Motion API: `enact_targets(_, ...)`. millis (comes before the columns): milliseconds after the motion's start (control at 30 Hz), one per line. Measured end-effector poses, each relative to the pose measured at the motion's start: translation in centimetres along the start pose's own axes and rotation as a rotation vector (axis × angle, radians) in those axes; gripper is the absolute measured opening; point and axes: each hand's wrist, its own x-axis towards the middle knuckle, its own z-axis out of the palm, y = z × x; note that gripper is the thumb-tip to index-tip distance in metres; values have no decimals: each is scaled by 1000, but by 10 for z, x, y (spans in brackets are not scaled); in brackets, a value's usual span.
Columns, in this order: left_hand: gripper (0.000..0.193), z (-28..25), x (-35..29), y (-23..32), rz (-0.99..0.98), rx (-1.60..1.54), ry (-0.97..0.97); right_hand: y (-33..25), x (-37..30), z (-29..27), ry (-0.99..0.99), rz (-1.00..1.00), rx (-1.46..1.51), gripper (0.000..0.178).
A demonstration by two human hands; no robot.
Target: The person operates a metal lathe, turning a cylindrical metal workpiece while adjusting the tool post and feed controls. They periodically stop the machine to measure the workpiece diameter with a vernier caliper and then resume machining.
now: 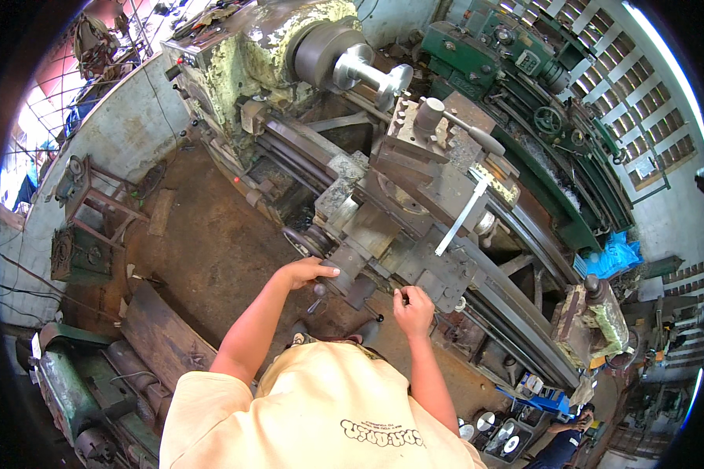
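I stand at a large metal lathe. My left hand (309,272) is on a grey round crank hub (346,264) at the carriage front, thumb across it; its fingertips are partly hidden. Below it sticks out a ball-ended handle (318,291). My right hand (413,311) is closed at the carriage edge, and what it grips is hidden. A black-knobbed lever (379,317) shows between my hands. A shiny spool-shaped workpiece (373,75) sits in the chuck (326,53). Beside it is the tool post (426,129) with its clamping handle (477,134). A bright caliper-like tool (461,216) lies on the slide.
The lathe bed (516,313) runs toward a tailstock (594,316) on the right. A green lathe (524,117) stands behind. More green machinery (78,391) and a wooden board (168,328) are at lower left. Another person (567,438) is at lower right, near blue bins (551,405).
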Motion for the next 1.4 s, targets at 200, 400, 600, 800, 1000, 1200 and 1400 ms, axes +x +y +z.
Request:
enact_targets(200,73,1,2,-7,28,-104,-51,1,0,2,22,2,-10,14)
enact_targets(400,91,9,-11,11,22,99,6,2,0,2,22,-3,-22,15)
enact_targets(600,78,16,-6,9,60,243,108,0,0,1,9,13,-13,15)
enact_targets(800,82,25,-9,10,100,403,251,-1,0,0,8,4,-21,15)
enact_targets(1000,107,40,-24,23,89,617,411,0,0,0,11,-8,-17,15)
enact_targets(1200,107,55,-37,34,57,636,467,2,0,1,17,-23,-6,13)
enact_targets(1400,101,67,-42,36,106,666,538,3,-1,1,19,-21,-16,13)
